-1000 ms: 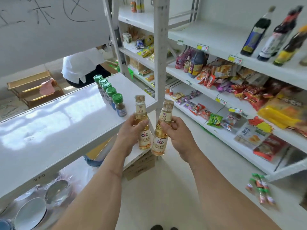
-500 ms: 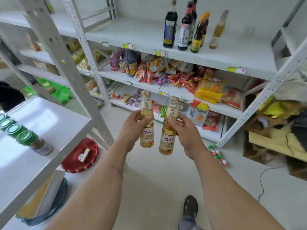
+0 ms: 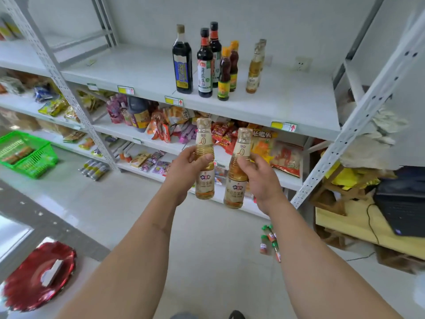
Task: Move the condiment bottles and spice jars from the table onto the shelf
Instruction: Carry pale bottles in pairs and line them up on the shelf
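So both hands are full here. The left hand [image 3: 187, 168] is wrapped around the shoulder of a small clear bottle of pale golden liquid with a tan foil cap [image 3: 204, 162], and the right hand [image 3: 258, 178] grips its twin, a second clear golden bottle with the same cream label [image 3: 238, 171], fingers curled round the upper body. Both bottles hang in the air below and in front of the white metal top shelf [image 3: 287, 104], well apart from it, the right one tilted a bit.

Handling-wise I'd guess these are glass or hard plastic, full, so stiff and a little heavy for their size, and probably slick on the bare part above the label. Holding at the shoulder just under the neck looks sensible to me, since the flare stops them sliding down. I'd set them down base first and not clink them together.

On that shelf there's already a row of tall dark sauce bottles [image 3: 204, 63], and just right of those, two matching golden bottles [image 3: 255, 65]. The bare spot right of that pair seems the natural landing place.
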